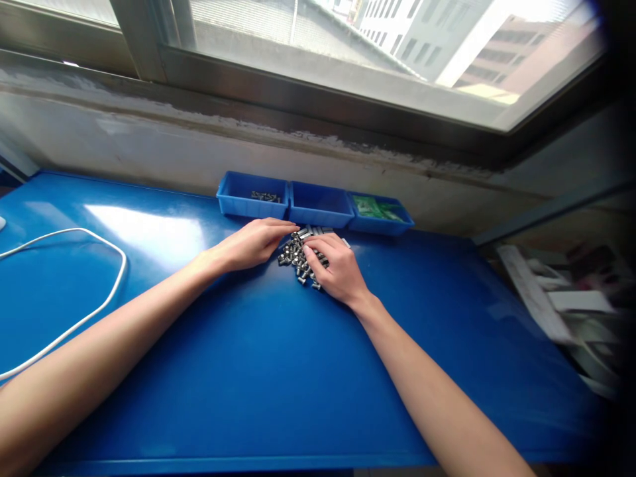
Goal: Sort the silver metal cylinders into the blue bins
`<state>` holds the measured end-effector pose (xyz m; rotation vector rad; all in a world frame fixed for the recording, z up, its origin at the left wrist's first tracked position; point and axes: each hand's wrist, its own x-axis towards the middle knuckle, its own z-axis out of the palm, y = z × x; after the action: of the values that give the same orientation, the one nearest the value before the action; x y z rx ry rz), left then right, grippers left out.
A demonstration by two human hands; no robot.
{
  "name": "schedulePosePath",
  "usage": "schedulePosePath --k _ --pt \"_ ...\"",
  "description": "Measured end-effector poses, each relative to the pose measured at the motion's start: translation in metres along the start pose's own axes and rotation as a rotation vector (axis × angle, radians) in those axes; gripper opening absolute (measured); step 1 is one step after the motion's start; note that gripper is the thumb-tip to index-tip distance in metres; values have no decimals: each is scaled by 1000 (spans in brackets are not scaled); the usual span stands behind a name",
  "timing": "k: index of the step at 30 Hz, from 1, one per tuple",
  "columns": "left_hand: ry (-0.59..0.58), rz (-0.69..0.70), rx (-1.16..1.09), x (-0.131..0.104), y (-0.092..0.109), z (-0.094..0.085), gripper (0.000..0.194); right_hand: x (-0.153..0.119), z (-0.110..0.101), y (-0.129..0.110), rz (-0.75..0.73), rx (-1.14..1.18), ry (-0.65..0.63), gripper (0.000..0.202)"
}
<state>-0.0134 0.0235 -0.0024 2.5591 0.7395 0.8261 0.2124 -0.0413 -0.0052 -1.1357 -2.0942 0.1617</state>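
Note:
A pile of small metal parts (pixel 293 255) lies on the blue table (pixel 278 371) between my two hands. My left hand (pixel 259 242) rests at the pile's left side, fingers stretched out toward its back edge, with nothing visible in it. Over the right part of the pile is my right hand (pixel 338 266), its fingers bent and touching the metal pieces; whether a piece is pinched in it is too small to tell. Just behind the pile stand three joined blue bins: the left bin (pixel 253 207) holds some metal parts, and the middle bin (pixel 320 217) shows a bare inside.
Green packets (pixel 377 209) lie in the right bin (pixel 382 227). A white cable (pixel 119 278) curves across the table's left side. Behind the bins are a wall (pixel 173 146) and a window frame (pixel 298 99). Blurred white items (pixel 581 301) sit beyond the table's right edge.

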Motion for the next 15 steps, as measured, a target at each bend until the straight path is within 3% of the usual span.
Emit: schedulePosePath --k 5,15 --pt "-141 52 169 -2 0 2 51 -1 0 1 3 -1 -11 15" --pt "-53 -1 198 -2 -1 -5 29 0 0 -1 7 -8 -6 16"
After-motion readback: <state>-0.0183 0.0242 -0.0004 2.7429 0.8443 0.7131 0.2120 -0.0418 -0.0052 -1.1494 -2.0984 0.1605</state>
